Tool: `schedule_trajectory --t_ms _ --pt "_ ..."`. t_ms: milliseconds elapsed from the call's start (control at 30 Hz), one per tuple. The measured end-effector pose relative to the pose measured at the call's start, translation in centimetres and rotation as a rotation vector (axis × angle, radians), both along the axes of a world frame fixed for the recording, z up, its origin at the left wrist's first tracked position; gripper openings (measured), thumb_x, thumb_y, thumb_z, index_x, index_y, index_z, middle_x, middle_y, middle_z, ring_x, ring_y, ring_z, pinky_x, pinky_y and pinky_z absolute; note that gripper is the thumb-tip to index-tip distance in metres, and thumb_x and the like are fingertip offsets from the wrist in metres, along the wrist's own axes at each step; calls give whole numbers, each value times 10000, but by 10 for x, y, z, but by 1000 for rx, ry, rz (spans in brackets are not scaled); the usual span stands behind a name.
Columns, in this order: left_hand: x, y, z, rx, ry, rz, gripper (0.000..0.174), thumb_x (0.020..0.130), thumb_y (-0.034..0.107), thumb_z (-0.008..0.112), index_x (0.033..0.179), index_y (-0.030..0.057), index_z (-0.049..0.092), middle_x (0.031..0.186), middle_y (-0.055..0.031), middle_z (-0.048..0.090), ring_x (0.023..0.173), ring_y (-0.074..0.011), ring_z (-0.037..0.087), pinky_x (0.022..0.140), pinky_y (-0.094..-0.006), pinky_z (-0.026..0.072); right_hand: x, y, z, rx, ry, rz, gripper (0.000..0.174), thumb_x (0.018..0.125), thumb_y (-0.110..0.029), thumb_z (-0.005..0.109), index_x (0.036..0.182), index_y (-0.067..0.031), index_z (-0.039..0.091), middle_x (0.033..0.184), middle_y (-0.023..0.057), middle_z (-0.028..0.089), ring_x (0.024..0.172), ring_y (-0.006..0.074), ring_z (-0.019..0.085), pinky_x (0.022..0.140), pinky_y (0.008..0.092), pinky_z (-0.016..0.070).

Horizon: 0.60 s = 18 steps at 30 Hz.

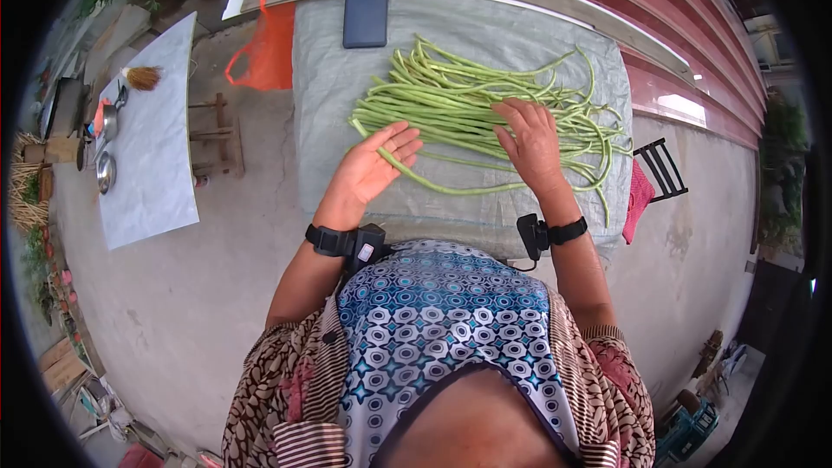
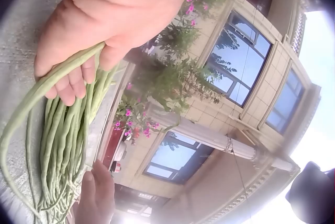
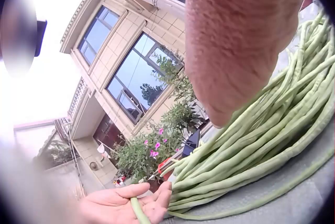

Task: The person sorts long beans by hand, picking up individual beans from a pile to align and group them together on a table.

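Note:
A heap of long green beans (image 1: 459,108) lies across the covered table. Palm turned up, my left hand (image 1: 368,169) is at the heap's near left end. It holds one long bean (image 1: 451,189) at the base of the thumb, its other fingers fairly straight; the bean curves away along the front of the heap. In the left wrist view that bean (image 2: 34,96) passes between thumb and fingers. My right hand (image 1: 533,143) rests palm down over the middle of the heap, thumb apart from the fingers. The right wrist view hides its fingertips.
A dark phone (image 1: 366,10) lies at the table's far edge, near an orange plastic bag (image 1: 267,48) hanging at the left corner. A grey-green sheet (image 1: 334,78) covers the table. On the left, a second table (image 1: 156,156) bears a brush and metal bowls. A folding stool (image 1: 663,169) stands right.

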State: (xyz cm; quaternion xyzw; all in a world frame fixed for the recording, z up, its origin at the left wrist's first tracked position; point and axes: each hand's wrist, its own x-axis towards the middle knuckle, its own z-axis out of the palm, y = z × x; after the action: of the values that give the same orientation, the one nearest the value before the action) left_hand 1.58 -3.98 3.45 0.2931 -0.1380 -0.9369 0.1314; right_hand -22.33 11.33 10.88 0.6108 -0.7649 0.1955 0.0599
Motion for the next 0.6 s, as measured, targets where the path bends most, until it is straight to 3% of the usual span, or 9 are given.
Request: schedule_trajectory --t_ms 167,367,600 --pt "-1 2 9 -1 35 -3 374 1004 243 477 1302 17 492 1309 -167 545 1243 -307 507 1034 -416 426 11 -16 -19 38 -42 54 201 792 -117 680 988 -103 636 943 56 636 928 295 558 843 414 429" --pt "-3 5 13 -1 112 19 427 1014 298 464 1306 -13 471 1338 -182 516 1277 -321 478 1058 -419 403 34 8 -16 -30 -332 86 118 783 -44 661 888 -76 619 899 83 622 869 306 564 775 392 434" --pt "-7 13 12 51 82 63 391 1020 289 459 1271 -8 490 1270 -164 551 1232 -323 521 1041 -432 423 51 31 -3 2 -354 206 194 790 -23 648 973 -88 647 879 58 623 857 279 559 791 381 422"
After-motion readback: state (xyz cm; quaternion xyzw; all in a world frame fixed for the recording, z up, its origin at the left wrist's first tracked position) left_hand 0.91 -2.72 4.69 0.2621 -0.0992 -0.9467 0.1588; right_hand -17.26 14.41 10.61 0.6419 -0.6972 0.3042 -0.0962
